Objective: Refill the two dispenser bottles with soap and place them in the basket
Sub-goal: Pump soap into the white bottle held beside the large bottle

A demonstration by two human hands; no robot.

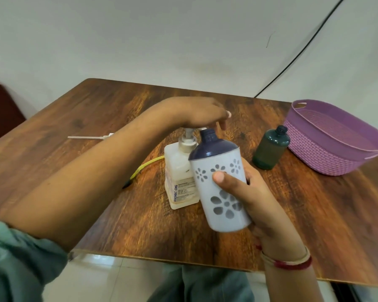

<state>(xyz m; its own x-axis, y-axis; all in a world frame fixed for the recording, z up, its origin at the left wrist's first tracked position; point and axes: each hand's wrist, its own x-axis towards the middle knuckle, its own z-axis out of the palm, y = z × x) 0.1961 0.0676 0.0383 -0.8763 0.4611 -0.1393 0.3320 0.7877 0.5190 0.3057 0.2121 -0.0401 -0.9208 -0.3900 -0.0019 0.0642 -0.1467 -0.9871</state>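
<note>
Two hands: left hand (196,114) presses pump (189,136), right hand (258,192) grips tilted bottle (205,188).

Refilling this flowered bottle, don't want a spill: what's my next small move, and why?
Probably press the pump down with your left hand, which rests on it: its spout sits at the open neck of the flowered bottle your right hand holds tilted toward it.

Seeing dark brown wood-grain rectangular table (118,110). Finding translucent whitish square plastic pump bottle (179,171) standing at middle. Finding small dark green plastic bottle (270,149) standing upright to right, near purple woven-look plastic basket (321,158) sitting at right edge. Spotting white pump head with long thin tube (90,137) lying far left, yellow cable with black tip (144,166) lying beside pump bottle.
</note>
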